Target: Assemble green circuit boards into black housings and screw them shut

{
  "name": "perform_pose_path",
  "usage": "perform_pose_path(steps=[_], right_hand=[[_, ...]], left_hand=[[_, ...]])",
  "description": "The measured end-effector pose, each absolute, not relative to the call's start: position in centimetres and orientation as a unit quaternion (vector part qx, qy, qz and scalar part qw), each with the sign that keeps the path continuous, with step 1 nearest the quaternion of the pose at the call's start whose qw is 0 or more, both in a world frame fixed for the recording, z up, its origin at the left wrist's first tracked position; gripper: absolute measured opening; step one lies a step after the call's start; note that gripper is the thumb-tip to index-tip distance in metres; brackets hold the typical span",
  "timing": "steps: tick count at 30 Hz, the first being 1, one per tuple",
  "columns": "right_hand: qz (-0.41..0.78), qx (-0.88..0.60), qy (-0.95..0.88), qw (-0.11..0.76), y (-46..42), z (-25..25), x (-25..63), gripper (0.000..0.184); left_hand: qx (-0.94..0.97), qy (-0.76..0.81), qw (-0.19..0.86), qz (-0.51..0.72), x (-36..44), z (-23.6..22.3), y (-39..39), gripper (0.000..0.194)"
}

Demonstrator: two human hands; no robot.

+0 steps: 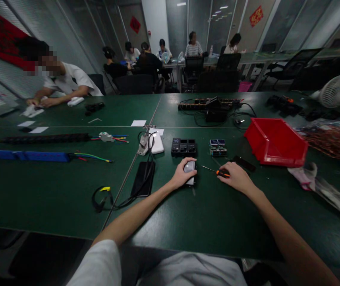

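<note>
My left hand [183, 173] is closed around a small box-shaped device [190, 167] with a light grey face and dark edges, held at the table. In my right hand [234, 176] is a screwdriver [223, 173] with an orange and black handle. Its thin shaft points left toward the device, with its tip a little apart from it. Just beyond my left hand stands a row of black modules [184, 147]. To their right sit several small green circuit-board units [217, 147] in a cluster. A dark flat slab [244, 163] lies beside my right hand, partly hidden by it.
A red bin [277, 142] stands at the right, near bundled copper-coloured wires [333, 141]. Left lie a black phone [143, 178] under a cable [119, 204], a white power bank [156, 142] and a blue wrapped harness [28, 155]. A person [65, 77] works across the table.
</note>
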State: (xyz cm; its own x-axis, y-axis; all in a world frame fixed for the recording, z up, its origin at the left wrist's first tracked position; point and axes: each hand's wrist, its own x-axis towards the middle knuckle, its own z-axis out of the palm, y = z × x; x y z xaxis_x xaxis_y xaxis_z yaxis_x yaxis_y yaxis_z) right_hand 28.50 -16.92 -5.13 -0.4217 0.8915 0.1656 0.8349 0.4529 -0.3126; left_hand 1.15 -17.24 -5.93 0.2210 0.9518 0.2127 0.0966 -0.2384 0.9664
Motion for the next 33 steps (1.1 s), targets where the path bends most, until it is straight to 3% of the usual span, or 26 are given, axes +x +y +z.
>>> perform_pose_path(steps=[4, 10, 33], right_hand=[[0.112, -0.527, -0.827, 0.163, -16.7, -5.1, 28.9, 0.019], [0.200, -0.477, -0.798, 0.309, -18.0, -4.3, 27.1, 0.023], [0.082, -0.396, -0.839, 0.365, -18.3, -3.9, 27.0, 0.023]], left_hand=[[0.631, 0.410, 0.463, 0.468, 1.0, -6.1, -17.2, 0.043], [0.600, 0.375, 0.530, 0.467, 1.1, -6.5, -17.3, 0.044], [0.679, 0.405, 0.415, 0.450, 0.9, -6.5, -17.0, 0.041]])
